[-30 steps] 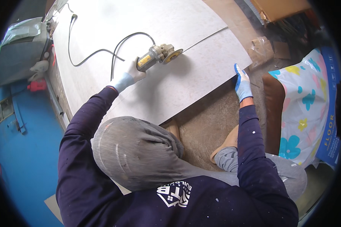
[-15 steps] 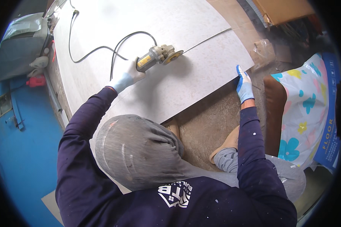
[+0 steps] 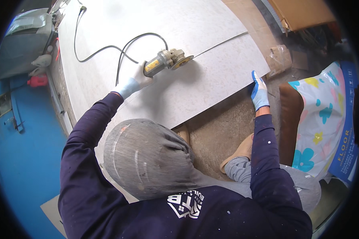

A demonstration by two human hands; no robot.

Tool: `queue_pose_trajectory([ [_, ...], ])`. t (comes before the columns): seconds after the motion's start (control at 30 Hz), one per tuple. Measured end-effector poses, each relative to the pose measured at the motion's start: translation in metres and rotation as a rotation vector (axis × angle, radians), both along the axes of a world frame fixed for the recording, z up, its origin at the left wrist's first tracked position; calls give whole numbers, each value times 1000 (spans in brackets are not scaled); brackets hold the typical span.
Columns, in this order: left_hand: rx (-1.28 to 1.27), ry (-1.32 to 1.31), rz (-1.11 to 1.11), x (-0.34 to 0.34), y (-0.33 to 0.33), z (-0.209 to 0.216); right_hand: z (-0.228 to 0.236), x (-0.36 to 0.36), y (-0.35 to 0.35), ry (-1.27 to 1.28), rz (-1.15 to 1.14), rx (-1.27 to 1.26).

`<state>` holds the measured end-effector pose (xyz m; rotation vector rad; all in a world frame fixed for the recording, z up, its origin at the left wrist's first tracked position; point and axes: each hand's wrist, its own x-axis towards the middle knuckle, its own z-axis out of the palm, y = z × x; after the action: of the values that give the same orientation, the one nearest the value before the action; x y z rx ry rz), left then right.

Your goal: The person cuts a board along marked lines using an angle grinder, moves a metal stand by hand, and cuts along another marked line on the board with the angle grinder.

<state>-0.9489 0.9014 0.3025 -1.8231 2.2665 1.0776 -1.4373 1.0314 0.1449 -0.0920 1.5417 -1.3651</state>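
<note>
My gloved left hand (image 3: 139, 75) is closed around the body of an angle grinder (image 3: 157, 66), yellow-labelled with a pale metal head. The grinder's disc (image 3: 183, 62) stands at the end of a thin dark cut line (image 3: 221, 43) across a large white speckled panel (image 3: 203, 83). The line runs from the disc up to the panel's far right edge. At the panel's near right corner, my right hand (image 3: 259, 92), in a white and blue glove, grips the edge; its fingers underneath are partly hidden. A black power cord (image 3: 117, 65) loops over the panel from the grinder.
My grey-trousered knee (image 3: 143, 159) is beside the panel's near edge. A flowered plastic-wrapped stack (image 3: 317, 115) and a blue carton (image 3: 344, 131) stand at right. Cardboard boxes (image 3: 303, 14) lie at the far right. A red bottle (image 3: 37, 81) sits left, by the blue floor (image 3: 32, 159).
The view has shifted slightly. My left hand still holds the grinder at nearly the same spot on the panel, and my right hand stays at the corner.
</note>
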Motion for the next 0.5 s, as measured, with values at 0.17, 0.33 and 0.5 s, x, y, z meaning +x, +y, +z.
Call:
queue_pose_trajectory([
  [0.17,-4,-2,-11,3,2,4,-4,-6,2,-5,10,14],
  [0.33,3,21,-1,8,5,8,-2,-5,1,-41,-9,18],
  [0.5,13,26,22,11,7,10,8,2,-1,-4,-13,41],
])
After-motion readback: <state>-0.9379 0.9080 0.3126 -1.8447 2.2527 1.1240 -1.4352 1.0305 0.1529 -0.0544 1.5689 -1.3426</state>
